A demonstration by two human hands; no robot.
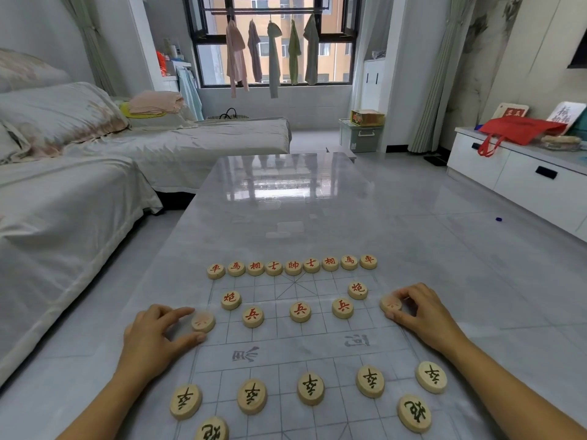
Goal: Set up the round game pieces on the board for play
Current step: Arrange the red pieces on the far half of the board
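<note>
Head view, angled down over a glossy grey table (286, 201): finishing touches to the red half of a Chinese chess board (317, 350). Left hand (152, 335), lower left of centre, thumb and forefinger pinching a pale round piece (203, 322) at the board's left edge. Right hand (419, 312), right of centre, fingers curled around a matching piece (390, 303) at the right edge. Both discs motion-blurred, faces unreadable. Already seated: red back row (293, 267) of nine across mid-frame, two red cannons (231, 300), three red soldiers (300, 311) between the hands. Black soldiers (310, 389) and black cannons (414, 413) along the bottom of the frame, black back rank out of view. Step in hand, by appearances: setting the two outer red soldiers level with the other three. Next move likely calling for a clean release on the edge-line crossings, without nudging neighbours.
</note>
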